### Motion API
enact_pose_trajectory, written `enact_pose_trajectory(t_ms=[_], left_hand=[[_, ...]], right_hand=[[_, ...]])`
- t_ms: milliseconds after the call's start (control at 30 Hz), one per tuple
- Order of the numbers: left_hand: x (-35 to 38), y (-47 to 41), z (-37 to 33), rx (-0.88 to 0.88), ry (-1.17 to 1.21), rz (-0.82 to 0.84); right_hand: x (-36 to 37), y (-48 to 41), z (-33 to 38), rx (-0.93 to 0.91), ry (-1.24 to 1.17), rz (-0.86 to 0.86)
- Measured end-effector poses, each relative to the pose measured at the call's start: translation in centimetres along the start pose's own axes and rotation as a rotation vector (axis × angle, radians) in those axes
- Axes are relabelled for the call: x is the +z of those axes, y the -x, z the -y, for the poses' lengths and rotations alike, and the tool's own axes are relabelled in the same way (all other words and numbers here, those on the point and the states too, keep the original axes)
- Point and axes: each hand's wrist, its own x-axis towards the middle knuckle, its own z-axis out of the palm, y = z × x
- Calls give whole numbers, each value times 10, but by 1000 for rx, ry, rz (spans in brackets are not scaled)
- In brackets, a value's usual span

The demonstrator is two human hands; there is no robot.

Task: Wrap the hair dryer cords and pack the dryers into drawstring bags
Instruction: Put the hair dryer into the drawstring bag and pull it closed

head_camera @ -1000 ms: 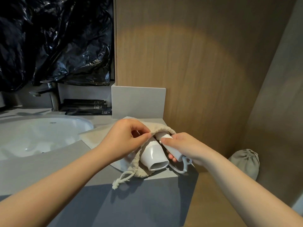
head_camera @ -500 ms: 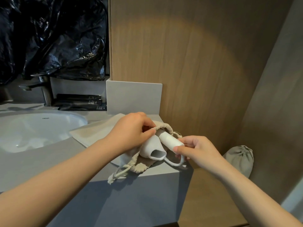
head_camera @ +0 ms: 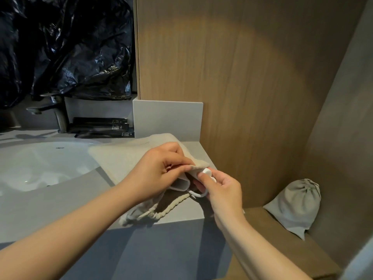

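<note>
A beige drawstring bag (head_camera: 129, 158) lies on the grey counter (head_camera: 50, 203), mouth toward me. My left hand (head_camera: 159, 172) pinches the upper edge of the bag's mouth and holds it up. A white hair dryer (head_camera: 181, 183) sits partly inside the mouth; only its nozzle rim, handle end and a loop of white cord (head_camera: 198, 195) show. My right hand (head_camera: 220, 190) grips the dryer's handle end at the mouth. The bag's frilled lower rim (head_camera: 165, 209) and drawstring lie on the counter edge.
A second, closed grey drawstring bag (head_camera: 296, 205) rests on the lower wooden shelf at right. A white sink (head_camera: 40, 164) with a tap (head_camera: 54, 110) is at left, black sachets (head_camera: 101, 128) behind it, black plastic sheeting above. A wooden wall panel stands close behind.
The dryer has gone deeper into the bag; far less of its white body shows. My right hand moved left up to the bag's mouth. My left hand kept hold of the bag's edge.
</note>
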Motion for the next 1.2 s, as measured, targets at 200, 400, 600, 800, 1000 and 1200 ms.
enact_pose_trajectory(t_ms=[200, 400, 600, 800, 1000, 1200], left_hand=[[-8, 15, 10, -28, -48, 13], [-8, 24, 15, -64, -44, -18], [-9, 31, 17, -107, -64, 3], [-8, 28, 19, -120, -79, 59], [-14, 29, 19, -116, -81, 49], [-24, 50, 33, -181, -135, 50]], right_hand=[[-26, -13, 12, -95, 246, 324], [-52, -44, 18, -185, 719, 408], [-38, -51, 17, -36, 428, 664], [-29, -44, -1, -210, 456, 177], [-17, -45, -12, -381, 653, -28], [-41, -46, 9, -109, 489, 477]])
